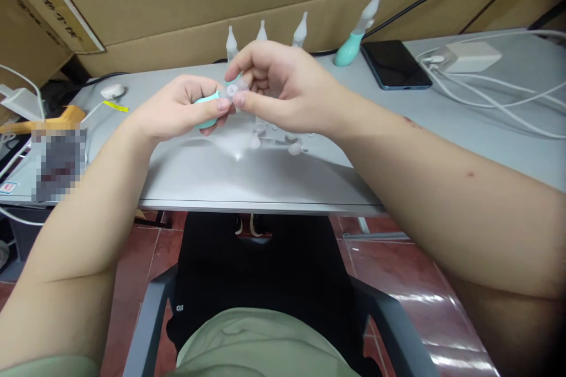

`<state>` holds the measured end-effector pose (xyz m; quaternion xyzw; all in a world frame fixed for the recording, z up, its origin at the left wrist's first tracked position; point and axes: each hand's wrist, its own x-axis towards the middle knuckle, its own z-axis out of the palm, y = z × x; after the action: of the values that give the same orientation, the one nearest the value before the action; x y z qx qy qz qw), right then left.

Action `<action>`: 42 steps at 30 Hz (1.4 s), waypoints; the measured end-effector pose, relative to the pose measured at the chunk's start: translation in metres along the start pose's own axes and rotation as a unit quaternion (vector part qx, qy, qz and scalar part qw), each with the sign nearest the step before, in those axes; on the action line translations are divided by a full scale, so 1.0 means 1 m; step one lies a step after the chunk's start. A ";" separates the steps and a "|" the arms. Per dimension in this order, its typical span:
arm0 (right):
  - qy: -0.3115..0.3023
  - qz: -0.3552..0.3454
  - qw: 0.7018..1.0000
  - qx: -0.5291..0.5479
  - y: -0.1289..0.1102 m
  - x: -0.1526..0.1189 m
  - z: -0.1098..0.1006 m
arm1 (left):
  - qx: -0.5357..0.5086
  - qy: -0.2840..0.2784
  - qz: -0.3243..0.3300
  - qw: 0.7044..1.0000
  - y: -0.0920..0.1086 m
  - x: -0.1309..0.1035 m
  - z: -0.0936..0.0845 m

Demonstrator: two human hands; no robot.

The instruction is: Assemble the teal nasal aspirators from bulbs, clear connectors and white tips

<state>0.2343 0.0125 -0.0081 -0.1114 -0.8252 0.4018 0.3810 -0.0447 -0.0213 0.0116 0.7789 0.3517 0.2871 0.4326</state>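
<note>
My left hand (181, 107) is closed around a teal bulb (207, 123) whose clear plastic fitting (232, 91) points to the right. The thumb and fingers of my right hand (283, 85) pinch that clear fitting at its right end. Several small clear parts (294, 146) lie on the grey table (265, 191) below my right hand. Behind the hands, white tapered tips (300, 32) stand in a row, their lower parts partly hidden. Farther right, a teal bulb with a clear body and white tip (351, 47) leans near the cardboard.
A black phone (395, 65) and a white adapter (473, 57) with looping cables lie at the right. On the left are a white round object (112, 91), an orange tool (66, 118) and a blurred-out item (59, 162). Cardboard (177, 6) walls the back.
</note>
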 end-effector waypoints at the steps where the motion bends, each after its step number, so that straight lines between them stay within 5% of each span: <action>1: 0.001 -0.002 1.000 0.007 0.000 0.001 -0.001 | -0.003 0.006 -0.002 1.000 0.000 -0.001 -0.001; 8: 0.035 -0.013 0.999 0.035 0.008 0.004 -0.004 | -0.078 0.018 -0.013 0.997 -0.001 -0.004 -0.002; 16: 0.036 -0.021 0.999 0.034 0.009 0.002 -0.005 | -0.033 0.026 -0.004 0.999 -0.007 -0.003 -0.001; 33: -0.028 -0.043 0.992 -0.115 -0.010 -0.001 -0.006 | 0.000 -0.006 -0.005 1.000 -0.002 -0.004 -0.001; 42: -0.024 -0.044 0.997 -0.066 -0.005 0.004 -0.003 | -0.045 0.036 0.018 0.998 -0.005 -0.002 0.004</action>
<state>0.2348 0.0129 -0.0006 -0.0906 -0.8630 0.3320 0.3699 -0.0446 -0.0227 0.0051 0.7538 0.3397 0.3387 0.4491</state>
